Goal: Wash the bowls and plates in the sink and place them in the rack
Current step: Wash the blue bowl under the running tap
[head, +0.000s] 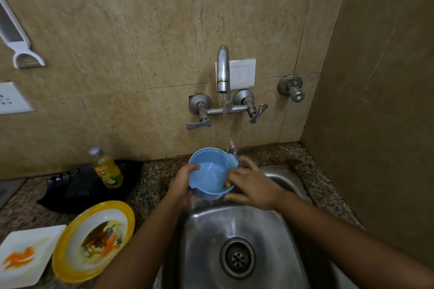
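The beige tiled wall (141, 30) is filling the whole back of the scene, and below it the speckled granite counter (150, 178) is running around the steel sink (277, 230), whose basin is sitting wet and shiny with its round drain (237, 257) near the front. The wall tap (222, 70) is running, a thin stream of water (226, 124) dropping just past the far right rim of the bowl. On the counter to the left, a round yellow-rimmed plate (94, 240) is lying with brown and orange food marks in its centre, and it is touching the square white plate (25, 254) beside it, which is carrying an orange smear. Behind them a dark cloth (77, 185) is lying spread out, with a yellow dish soap bottle (108, 169) resting on it, tilted. Over the back of the sink the person is holding the blue bowl (211, 175), tipped toward them, a little water pooling inside. The left hand (184, 183) is gripping the near left rim, thumb over the edge. The right hand (252, 185) is resting half open, its fingers reaching inside the bowl's right wall, pressing rather than closing on it.
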